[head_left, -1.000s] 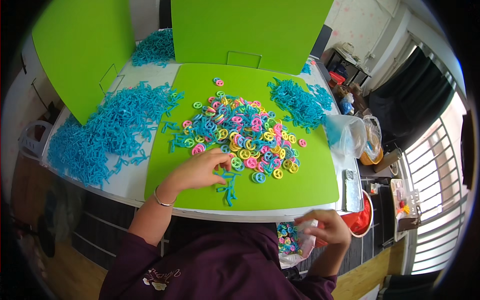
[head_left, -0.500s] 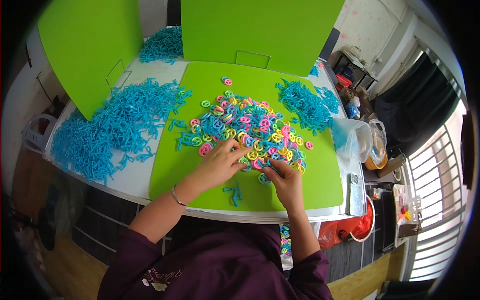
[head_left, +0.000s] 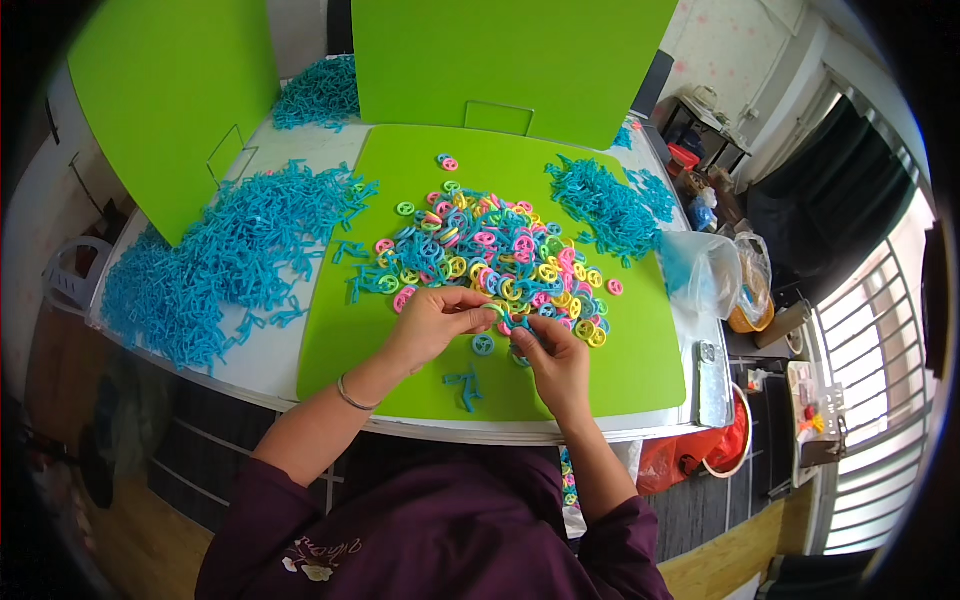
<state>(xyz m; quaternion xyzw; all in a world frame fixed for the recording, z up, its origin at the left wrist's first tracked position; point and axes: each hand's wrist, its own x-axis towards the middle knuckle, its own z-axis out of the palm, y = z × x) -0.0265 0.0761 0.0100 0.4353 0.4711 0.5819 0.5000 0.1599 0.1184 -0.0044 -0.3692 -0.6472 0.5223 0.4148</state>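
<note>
Just in front of the pile of small spoked plastic wheels (head_left: 485,240) in pink, yellow, green and blue, my two hands meet. My left hand (head_left: 437,322) pinches a light green wheel (head_left: 497,309) between thumb and fingertips. A small blue plastic piece (head_left: 519,322) is gripped by my right hand (head_left: 556,362), touching or nearly touching the green wheel; fingers partly hide the contact. On the mat below them lie a loose blue wheel (head_left: 483,345) and a few blue branched pieces (head_left: 463,386).
A green mat (head_left: 390,390) covers the table's middle. Heaps of blue pieces flank it on the left (head_left: 230,250) and right (head_left: 600,205). Green boards (head_left: 510,60) stand behind. A clear plastic bag (head_left: 700,275) and a phone (head_left: 713,385) are at the right edge.
My left hand has drawn back from the pile with a green wheel. My right hand has shifted slightly left and nearer, bringing the blue piece against or close to the wheel.
</note>
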